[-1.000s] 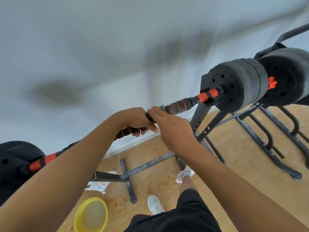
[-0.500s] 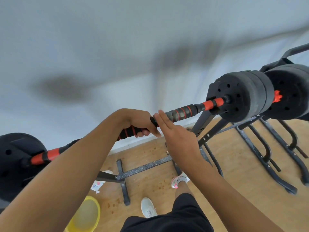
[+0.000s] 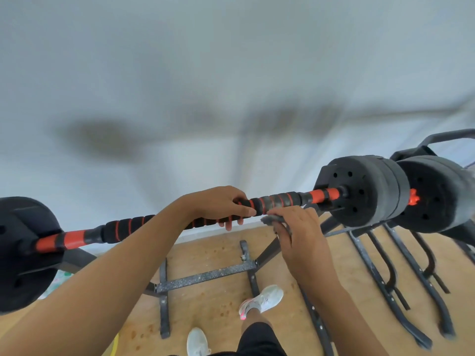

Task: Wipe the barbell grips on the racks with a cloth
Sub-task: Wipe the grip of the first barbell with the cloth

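I have a single view, from a wide-angle camera on the person's head. It faces forward and steeply down along both forearms. The left hand [image 3: 218, 206] and right hand [image 3: 300, 235] sit close under the lens, at the barbell [image 3: 128, 224] that crosses mid-picture. Beyond lies the wall [image 3: 231, 73]; at the bottom, farther off, the floor [image 3: 213, 250] and the person's shoes [image 3: 267, 298].
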`<control>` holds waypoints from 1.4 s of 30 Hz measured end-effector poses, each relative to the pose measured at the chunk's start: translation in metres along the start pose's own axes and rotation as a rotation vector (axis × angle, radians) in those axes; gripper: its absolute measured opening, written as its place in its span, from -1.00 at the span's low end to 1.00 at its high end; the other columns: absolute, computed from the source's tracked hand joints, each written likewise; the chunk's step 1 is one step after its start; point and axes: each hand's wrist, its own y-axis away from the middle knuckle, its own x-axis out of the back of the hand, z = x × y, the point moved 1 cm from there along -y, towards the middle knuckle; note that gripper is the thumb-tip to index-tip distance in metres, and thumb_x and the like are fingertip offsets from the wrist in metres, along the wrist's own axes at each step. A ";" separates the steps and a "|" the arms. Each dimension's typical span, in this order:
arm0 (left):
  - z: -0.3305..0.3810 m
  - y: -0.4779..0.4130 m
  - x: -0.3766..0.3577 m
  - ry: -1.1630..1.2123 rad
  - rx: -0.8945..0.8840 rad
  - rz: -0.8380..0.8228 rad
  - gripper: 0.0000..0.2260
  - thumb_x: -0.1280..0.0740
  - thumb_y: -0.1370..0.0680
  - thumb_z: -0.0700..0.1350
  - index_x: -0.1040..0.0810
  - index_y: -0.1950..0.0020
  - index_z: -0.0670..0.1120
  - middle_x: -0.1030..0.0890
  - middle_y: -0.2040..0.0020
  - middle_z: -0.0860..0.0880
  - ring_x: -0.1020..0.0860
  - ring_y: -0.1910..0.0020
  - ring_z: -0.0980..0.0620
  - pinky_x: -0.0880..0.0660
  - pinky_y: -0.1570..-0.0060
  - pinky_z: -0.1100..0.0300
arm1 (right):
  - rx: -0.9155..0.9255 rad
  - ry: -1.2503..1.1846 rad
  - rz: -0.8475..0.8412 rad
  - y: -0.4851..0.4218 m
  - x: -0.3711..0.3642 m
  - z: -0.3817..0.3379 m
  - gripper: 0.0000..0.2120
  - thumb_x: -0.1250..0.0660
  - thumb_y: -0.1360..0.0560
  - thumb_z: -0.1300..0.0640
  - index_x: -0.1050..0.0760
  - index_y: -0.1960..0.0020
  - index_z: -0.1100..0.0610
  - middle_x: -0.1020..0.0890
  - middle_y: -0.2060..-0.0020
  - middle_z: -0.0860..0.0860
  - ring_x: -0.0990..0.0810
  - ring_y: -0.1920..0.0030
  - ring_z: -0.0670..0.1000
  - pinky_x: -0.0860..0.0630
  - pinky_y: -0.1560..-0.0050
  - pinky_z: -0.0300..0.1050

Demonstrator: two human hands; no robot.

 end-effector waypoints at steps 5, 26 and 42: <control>0.005 -0.007 -0.009 -0.148 0.060 0.046 -0.71 -0.39 -0.60 0.15 -0.58 -0.04 -0.08 -0.70 0.14 -0.01 -0.66 0.33 0.07 -0.60 0.22 0.16 | -0.019 -0.049 -0.077 -0.024 0.003 -0.002 -0.92 -0.33 -0.62 0.03 -0.53 -0.09 0.00 -0.49 -0.02 -0.12 -0.54 0.11 -0.10 -0.59 0.18 -0.05; 0.001 -0.018 -0.024 -0.481 0.098 0.204 -0.74 -0.33 -0.49 0.09 -0.43 0.26 -0.06 -0.55 0.46 -0.02 -0.53 0.53 0.01 -0.53 0.31 0.13 | -0.077 0.241 -0.144 -0.094 -0.031 -0.022 -0.95 -0.32 -0.56 0.15 -0.45 0.06 0.08 -0.51 0.13 -0.02 -0.56 0.21 0.09 -0.42 0.30 -0.07; 0.007 -0.009 -0.031 -0.588 0.083 0.363 -0.73 -0.36 -0.49 0.05 -0.36 0.24 -0.05 -0.48 0.34 0.01 -0.44 0.41 -0.02 -0.42 0.33 0.16 | -0.103 0.187 -0.078 -0.059 -0.015 -0.012 -0.85 -0.32 -0.58 0.04 -0.38 0.11 0.03 -0.54 0.24 -0.10 -0.53 0.26 -0.02 -0.53 0.31 -0.01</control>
